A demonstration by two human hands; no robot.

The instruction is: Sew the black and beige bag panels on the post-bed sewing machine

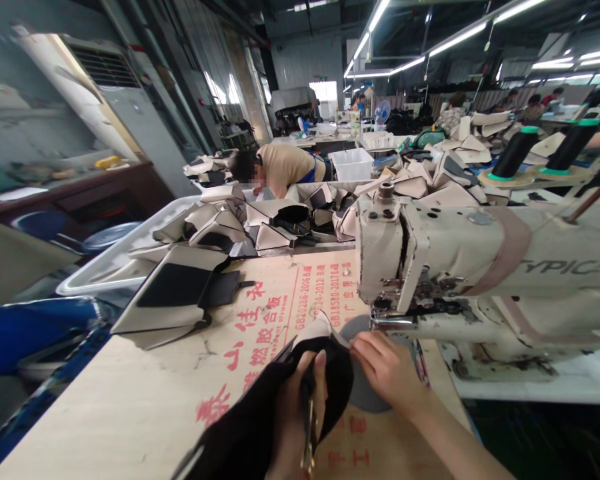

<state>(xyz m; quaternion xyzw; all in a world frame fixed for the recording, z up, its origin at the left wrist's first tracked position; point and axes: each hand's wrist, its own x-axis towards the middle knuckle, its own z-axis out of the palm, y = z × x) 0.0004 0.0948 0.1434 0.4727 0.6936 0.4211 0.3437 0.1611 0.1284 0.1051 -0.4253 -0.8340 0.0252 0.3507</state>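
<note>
My left hand point(304, 393) is closed around a black and cream fabric piece point(337, 380) above the plywood table point(145, 393). A narrow tool with a dark grip and brassy metal point(309, 437) also lies in that hand; its kind is unclear. My right hand point(383, 367) has its fingers pinched together at the right edge of the fabric piece, though the fingertips are partly hidden. Under this hand is a grey rounded piece point(367, 393). Just beyond stands the sewing machine point(425, 253), its needle area close to my right fingers.
A cream and black sewn piece point(175, 287) lies at the table's left. Behind, a white bin point(87, 277) holds several similar pieces, with a person point(287, 167) bending over beyond it. Black thread cones point(515, 155) stand behind the machine. Blue cloth point(25, 340) is at left.
</note>
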